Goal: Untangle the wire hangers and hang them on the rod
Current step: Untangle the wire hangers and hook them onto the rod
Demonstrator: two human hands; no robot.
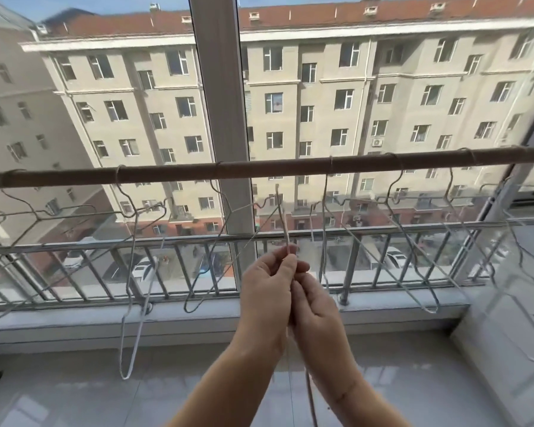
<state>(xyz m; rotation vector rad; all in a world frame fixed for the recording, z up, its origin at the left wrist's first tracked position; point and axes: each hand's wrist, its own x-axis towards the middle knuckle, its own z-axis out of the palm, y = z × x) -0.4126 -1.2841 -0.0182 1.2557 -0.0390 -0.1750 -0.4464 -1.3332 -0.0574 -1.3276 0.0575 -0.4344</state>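
Two bare hands meet just below the middle of the brown rod (259, 169), both closed on one wire hanger (283, 223) that is not yet hung. The left hand (267, 291) pinches the wire where its neck begins, and the right hand (316, 306), touching the left and slightly lower, curls its fingers round the same wire as it trails down between the forearms. The hanger's upper end rises from the fingertips and stops short of the rod without touching it. Several other wire hangers (124, 376) already hang by their hooks along the rod to either side of the hands, tilted at different angles, some overlapping. Behind the rod stand a window frame (222, 103) and a metal railing (198, 241); beyond them, a beige apartment block (321, 87). Under the rod lies a pale tiled floor (136, 396).
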